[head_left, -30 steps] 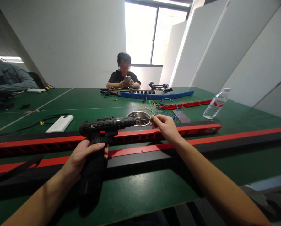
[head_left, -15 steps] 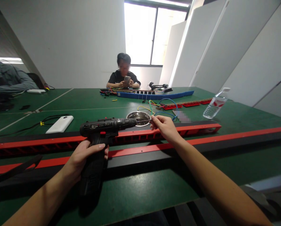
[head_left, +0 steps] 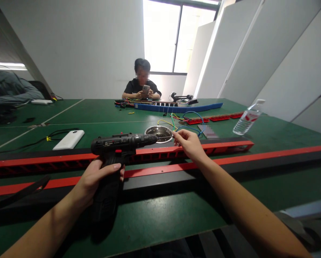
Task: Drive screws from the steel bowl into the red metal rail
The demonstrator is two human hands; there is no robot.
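My left hand (head_left: pixel 97 179) is wrapped round the grip of a black cordless drill (head_left: pixel 117 143), its chuck pointing right. A long thin bit (head_left: pixel 165 137) sticks out of the chuck. The fingers of my right hand (head_left: pixel 187 141) are pinched together at the far end of this bit; whether a screw is between them I cannot see. Just behind the bit stands a round metal bowl (head_left: pixel 152 129) with small dark pieces, likely screws, in it. Below both hands lie two long red and black metal strips, the nearer strip (head_left: pixel 155 172) and the farther slotted strip (head_left: pixel 222 145).
On the green table (head_left: pixel 155 222) are a white power bank (head_left: pixel 69 139) with a black cable, a tilted water bottle (head_left: pixel 248 118), coloured wires, red pieces (head_left: pixel 221 117) and a long blue strip (head_left: pixel 176 108). A person (head_left: pixel 141 84) across the table holds a phone; another sits far left.
Both hands, the drill and the bit keep almost the same pose. The camera view has shifted very slightly.
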